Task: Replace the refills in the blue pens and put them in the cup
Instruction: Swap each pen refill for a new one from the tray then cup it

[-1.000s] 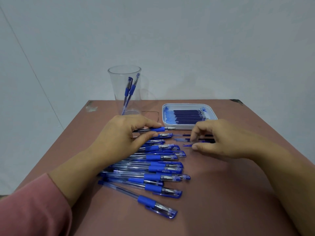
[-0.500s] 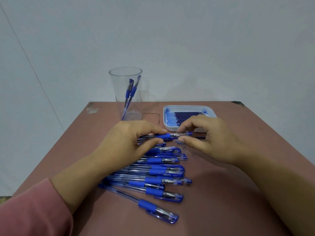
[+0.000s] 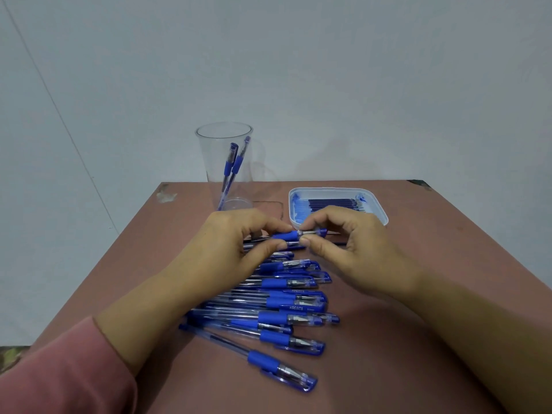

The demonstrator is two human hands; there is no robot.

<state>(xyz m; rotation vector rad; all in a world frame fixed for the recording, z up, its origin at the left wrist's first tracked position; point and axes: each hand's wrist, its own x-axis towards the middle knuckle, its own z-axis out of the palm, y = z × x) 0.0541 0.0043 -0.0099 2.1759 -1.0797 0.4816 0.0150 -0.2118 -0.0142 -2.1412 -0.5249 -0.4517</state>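
Observation:
Both hands hold one blue pen (image 3: pixel 289 235) level above the table. My left hand (image 3: pixel 230 249) pinches its blue grip between thumb and forefinger. My right hand (image 3: pixel 352 243) pinches the metal tip end, where a blue cap piece shows. Below the hands, several capped blue pens (image 3: pixel 280 319) lie in a row on the brown table (image 3: pixel 418 339). A clear plastic cup (image 3: pixel 224 162) stands at the back with two blue pens (image 3: pixel 234 162) upright in it. A white tray (image 3: pixel 379 212) to its right holds several dark blue refills (image 3: pixel 334 203).
A white wall rises right behind the table's far edge. The table's left edge runs diagonally past my pink sleeve (image 3: pixel 65 375). Loose dark refills lie on the table under my right hand, mostly hidden.
My right hand came left from the loose refills to the pen's tip end. Both hands lifted the pen slightly off the row.

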